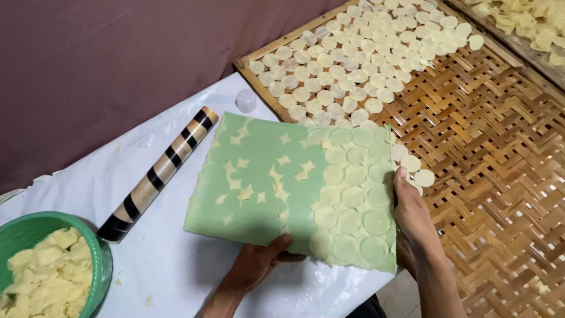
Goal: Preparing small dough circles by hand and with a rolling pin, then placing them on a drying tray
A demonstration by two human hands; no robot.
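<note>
the left hand [259, 262] holds the near edge of a green board [259, 188], thumb on top and fingers hidden under it, so it grips closed on the board. the right hand [412, 221] closes on the right edge of the same board, thumb resting on the top face. the board is lifted and tilted between the white sheet [153, 259] and the woven bamboo tray [488, 153], its right side over the tray edge. on the right half lie thin dough rounds [353, 200], on the left half only star-shaped scraps [276, 176].

i judge the board stiff and light, but the rounds look soft, thin and easy to tear, maybe a little sticky. it seems better to hold the board only at bare edges, not on the rounds.

a striped rolling pin [162, 168] lies just left of the board, and a green bowl [100, 259] with dough pieces stands at the near left.
</note>
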